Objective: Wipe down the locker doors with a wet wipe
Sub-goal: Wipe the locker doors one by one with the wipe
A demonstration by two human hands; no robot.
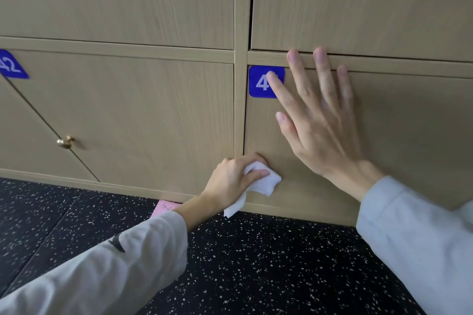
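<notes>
- 2 hands are at work on the pale wood-grain locker door [396, 135] in the bottom row: the left hand [235, 179] pinches a small white wet wipe [266, 181] between thumb and curled fingers and holds it against the door's lower left corner, near the frame edge.
- Right hand [322, 115] lies flat on the same door with straight, spread fingers; its grip has hold of nothing, and it looks to be steadying the door.
- Judging by its folds and limp hanging tail, the wipe is light, soft and damp; it should bunch easily, so a pinch near its middle with the pad pressed flat suits it best.
- Door looks stiff and smooth, so the wipe should slide readily.
- 1 digit of the blue number plate [266, 82] is covered by a fingertip; only a 4 reads.
- Neighbouring door with the round brass knob [65, 141] stands ajar, and its blue plate [12, 65] is cut off at the frame's left edge.
- Pink note [165, 208] on the black speckled floor [256, 263] is partly hidden by the left wrist; its writing is illegible.
</notes>
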